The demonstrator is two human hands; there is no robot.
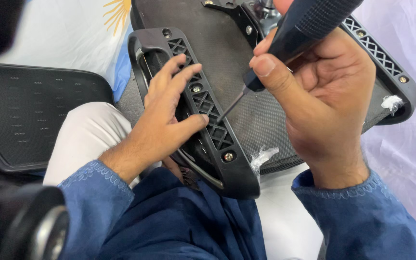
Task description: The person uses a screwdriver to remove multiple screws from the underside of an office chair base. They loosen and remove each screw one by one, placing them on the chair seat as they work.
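A black-handled screwdriver [285, 43] with a textured grip and thin metal shaft slants down to the left, its tip set against a black plastic armrest bracket [203, 103] with a lattice of crossed ribs and silver screws. The bracket lies along the left edge of an upturned black fabric-covered chair seat [261, 110], underside up, resting across the person's lap.

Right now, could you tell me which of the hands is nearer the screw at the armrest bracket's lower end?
Left. The left hand grips the bracket just above the screw; the right hand holds a screwdriver farther off.
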